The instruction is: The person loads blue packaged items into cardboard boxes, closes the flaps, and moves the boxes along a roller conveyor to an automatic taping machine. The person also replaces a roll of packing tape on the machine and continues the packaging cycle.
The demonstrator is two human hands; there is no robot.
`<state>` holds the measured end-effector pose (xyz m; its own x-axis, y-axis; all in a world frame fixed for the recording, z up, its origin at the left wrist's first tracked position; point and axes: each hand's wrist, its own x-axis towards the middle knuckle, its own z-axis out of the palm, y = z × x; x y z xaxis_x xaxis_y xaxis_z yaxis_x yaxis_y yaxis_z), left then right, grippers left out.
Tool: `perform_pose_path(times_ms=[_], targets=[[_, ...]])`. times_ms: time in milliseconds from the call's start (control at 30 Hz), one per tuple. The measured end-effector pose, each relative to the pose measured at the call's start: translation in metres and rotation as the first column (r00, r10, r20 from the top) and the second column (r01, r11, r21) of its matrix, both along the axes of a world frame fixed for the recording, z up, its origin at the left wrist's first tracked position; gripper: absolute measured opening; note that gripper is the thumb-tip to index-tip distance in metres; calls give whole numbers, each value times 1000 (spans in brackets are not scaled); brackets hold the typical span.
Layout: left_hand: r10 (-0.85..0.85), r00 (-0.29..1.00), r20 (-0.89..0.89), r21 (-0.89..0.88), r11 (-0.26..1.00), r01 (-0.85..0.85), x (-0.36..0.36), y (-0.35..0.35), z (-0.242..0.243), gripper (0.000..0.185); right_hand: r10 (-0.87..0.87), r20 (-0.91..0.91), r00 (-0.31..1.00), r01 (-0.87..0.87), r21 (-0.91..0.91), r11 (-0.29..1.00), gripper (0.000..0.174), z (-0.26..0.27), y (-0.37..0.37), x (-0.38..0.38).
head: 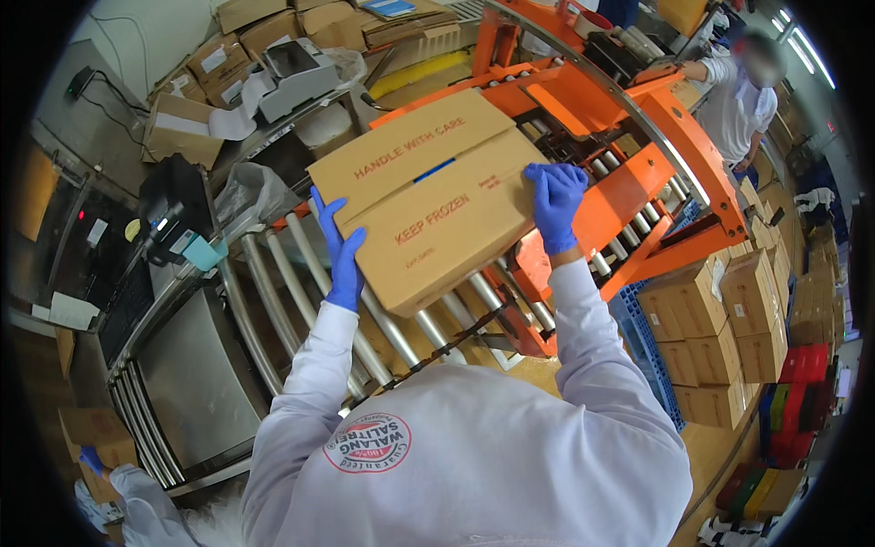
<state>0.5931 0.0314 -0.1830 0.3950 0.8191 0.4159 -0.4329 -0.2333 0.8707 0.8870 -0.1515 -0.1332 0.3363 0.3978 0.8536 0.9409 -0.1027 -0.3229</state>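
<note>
A large cardboard box (431, 205) lies between my two blue-gloved hands, over the metal roller conveyor (383, 338). Its top flaps meet almost edge to edge, and a strip of blue shows through the gap. Red printing marks the flaps. My left hand (343, 256) grips the left end of the box, thumb on the near corner and fingers along the side. At the right end, my right hand (557, 205) holds the upper edge with its fingers curled. Whether the box rests fully on the rollers cannot be told.
An orange carton-sealing machine (615, 219) adjoins the conveyor. A black label printer (176, 205) and a steel platform (195, 376) are at left. Stacked cartons (690, 328) stand on a blue pallet (642, 349). One person (738, 102) is beyond the machine; another's gloved hand (91, 459) touches a carton.
</note>
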Motion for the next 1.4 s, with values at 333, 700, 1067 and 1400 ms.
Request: perform_pose_path(times_ms=[333,700,1067,1400], targets=[[-34,998,49,26,999,33,154,-24,-6,53,-273,-270,923,313,120,942,26,-48,-74,21],[-126,979,-160,124,981,147,283,-50,15,75,-389,-462,797,258,-323,911,117,-60,-58,10],[-360,771,-525,53,890,452,87,-146,-38,107,-645,-382,662,453,-482,750,103,-62,-42,162],[-158,782,-603,78,964,255,33,-163,-15,88,-740,-396,544,558,-488,671,104,-48,-70,254]])
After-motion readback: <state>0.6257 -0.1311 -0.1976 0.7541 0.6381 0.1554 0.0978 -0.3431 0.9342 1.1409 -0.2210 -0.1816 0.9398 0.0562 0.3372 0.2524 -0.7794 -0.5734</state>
